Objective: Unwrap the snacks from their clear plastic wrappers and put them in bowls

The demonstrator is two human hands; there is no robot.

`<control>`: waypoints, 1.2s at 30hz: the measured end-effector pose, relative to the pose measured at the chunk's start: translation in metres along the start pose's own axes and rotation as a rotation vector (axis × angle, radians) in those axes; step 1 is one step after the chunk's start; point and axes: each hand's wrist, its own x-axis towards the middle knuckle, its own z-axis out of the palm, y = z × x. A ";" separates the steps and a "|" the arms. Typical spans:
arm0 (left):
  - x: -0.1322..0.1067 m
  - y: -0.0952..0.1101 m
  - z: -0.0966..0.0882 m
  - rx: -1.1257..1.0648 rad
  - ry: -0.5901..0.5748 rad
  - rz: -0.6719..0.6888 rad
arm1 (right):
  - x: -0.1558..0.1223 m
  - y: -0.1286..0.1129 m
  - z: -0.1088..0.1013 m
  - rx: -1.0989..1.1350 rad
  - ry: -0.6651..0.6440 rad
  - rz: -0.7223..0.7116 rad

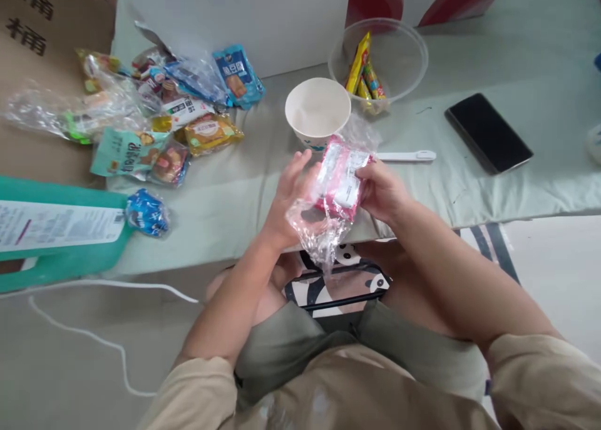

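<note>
"Lying between two hands, which one is the pink packet (340,176) nearer to?"

"To the right hand (382,189). That grip is narrow, its thumb pressed on the packet's right edge, so the packet lies left of it, over the near side of the surface (230,214)."

"And the left hand (293,195)?"

"Its fingers spread by the packet's left edge, with clear wrapper (323,242) hanging about them. Through that shine I cannot tell whether they pinch anything."

"How does the long axis run?"

"Roughly away from the body, as far as I can judge, the far end leaning slightly right, with the white cup (318,107) standing just beyond its far-left corner"
</note>
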 end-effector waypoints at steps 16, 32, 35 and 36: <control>0.001 0.008 -0.002 -0.569 -0.033 -0.507 | -0.003 0.019 0.008 -0.661 -0.299 -0.372; 0.013 0.018 -0.014 -0.496 -0.188 -0.541 | 0.002 0.033 0.007 -0.658 -0.057 -0.463; 0.013 0.016 -0.015 -0.459 -0.176 -0.589 | 0.001 0.035 0.011 -0.537 -0.047 -0.417; 0.012 0.016 -0.014 -0.430 -0.146 -0.610 | 0.000 0.034 0.013 -0.506 -0.047 -0.399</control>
